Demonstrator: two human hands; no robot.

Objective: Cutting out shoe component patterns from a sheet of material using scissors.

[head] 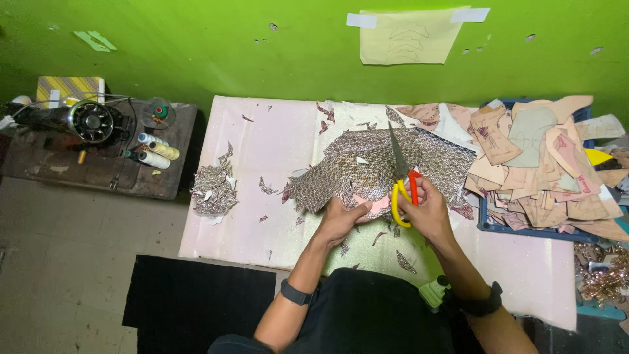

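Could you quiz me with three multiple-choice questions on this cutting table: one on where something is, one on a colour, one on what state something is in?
1. Where does the sewing machine stand?
A. left of the pink table
B. on the blue tray
C. under the paper

2. What colour are the scissors' handles?
A. green
B. yellow and red
C. black

3. What is the left hand doing?
A. resting empty
B. holding thread
C. holding the patterned fabric

Answers:
1 A, it sits on the dark board at far left.
2 B, both colours show in the right hand.
3 C, its fingers pinch the fabric's edge.
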